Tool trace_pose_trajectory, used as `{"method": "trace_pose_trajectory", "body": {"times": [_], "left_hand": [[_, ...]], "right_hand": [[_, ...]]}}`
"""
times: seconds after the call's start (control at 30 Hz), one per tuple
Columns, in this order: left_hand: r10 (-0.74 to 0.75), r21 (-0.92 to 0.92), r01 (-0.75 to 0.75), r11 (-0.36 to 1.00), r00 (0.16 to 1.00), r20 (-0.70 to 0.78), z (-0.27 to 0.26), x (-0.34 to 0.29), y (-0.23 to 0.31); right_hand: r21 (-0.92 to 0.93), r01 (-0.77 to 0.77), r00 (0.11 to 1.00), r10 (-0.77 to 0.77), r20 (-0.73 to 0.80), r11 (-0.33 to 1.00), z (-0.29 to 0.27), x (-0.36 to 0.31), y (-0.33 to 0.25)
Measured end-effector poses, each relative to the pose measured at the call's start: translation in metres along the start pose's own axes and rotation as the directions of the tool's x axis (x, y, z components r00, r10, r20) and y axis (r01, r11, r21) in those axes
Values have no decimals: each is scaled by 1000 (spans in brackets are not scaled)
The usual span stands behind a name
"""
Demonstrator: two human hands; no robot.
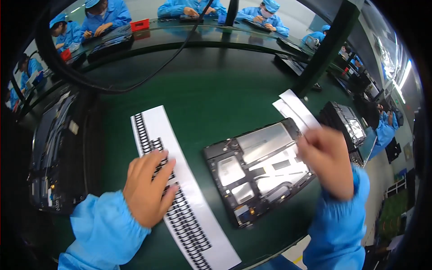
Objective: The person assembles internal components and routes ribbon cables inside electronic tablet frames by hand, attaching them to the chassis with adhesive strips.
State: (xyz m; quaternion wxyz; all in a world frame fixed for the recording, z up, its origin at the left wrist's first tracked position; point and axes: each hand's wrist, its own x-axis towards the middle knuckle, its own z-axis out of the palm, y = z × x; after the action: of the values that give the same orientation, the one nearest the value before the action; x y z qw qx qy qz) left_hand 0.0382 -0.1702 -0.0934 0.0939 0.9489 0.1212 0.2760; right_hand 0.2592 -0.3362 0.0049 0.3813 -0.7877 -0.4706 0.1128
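Note:
My left hand (150, 186) lies with its fingers spread on a long white sheet (182, 168) that carries rows of small black-framed stickers (186, 218). Right of the sheet is an opened tablet-like device (263, 168), its inside up, with silvery panels and dark parts along its edges. Over that device's right edge hovers my right hand (328, 157), blurred by motion. Its fingers are curled closed, and whatever they may hold cannot be made out. White paper strips (297, 108) lie just beyond the device's far right corner.
A stack of similar dark devices (56, 153) stands at the left, another (346, 123) at the right. A black cable (157, 72) hangs across the far side, and a dark post (321, 54) rises at the far right. People in blue (191, 9) work at a bench beyond.

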Motion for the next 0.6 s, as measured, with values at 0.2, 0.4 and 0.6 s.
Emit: {"method": "trace_pose_trajectory", "body": {"times": [0.2, 0.4, 0.6], "left_hand": [[601, -401, -536, 743, 798, 49, 0, 18, 79], [638, -383, -612, 692, 767, -73, 40, 36, 94], [639, -461, -582, 670, 768, -42, 48, 40, 94]], "right_hand": [[253, -204, 979, 198, 51, 946, -22, -87, 56], [147, 24, 997, -35, 75, 989, 5, -68, 68], [45, 31, 979, -40, 201, 999, 2, -63, 66]]}}
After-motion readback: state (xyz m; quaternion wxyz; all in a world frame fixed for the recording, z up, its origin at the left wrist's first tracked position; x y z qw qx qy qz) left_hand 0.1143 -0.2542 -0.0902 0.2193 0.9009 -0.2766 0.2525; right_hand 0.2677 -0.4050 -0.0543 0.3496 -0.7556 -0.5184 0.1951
